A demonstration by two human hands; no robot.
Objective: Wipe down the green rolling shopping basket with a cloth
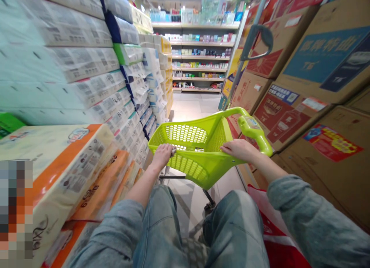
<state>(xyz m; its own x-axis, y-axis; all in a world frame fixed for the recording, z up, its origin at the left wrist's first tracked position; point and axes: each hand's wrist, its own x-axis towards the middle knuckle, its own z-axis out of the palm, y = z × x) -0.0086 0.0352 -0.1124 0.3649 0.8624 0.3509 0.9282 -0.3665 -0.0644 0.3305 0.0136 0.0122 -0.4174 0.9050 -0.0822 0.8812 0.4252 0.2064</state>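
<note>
A lime-green plastic shopping basket [199, 139] on a wheeled frame stands in the aisle right in front of me, with nothing visible inside it. My left hand [162, 154] is closed over the basket's near-left rim. My right hand [240, 149] rests curled on the near-right rim, just below the basket's green handle [254, 131]. Both forearms come out of grey-blue sleeves, and my jeans-clad knees show below the basket.
Stacked packs of tissue paper [72, 67] wall the left side. Large cardboard boxes [318, 87] wall the right, with a grey pole and hoop [257, 41] leaning among them. A red bag [274, 237] lies by my right leg. Shelves of goods [199, 56] close the aisle's far end.
</note>
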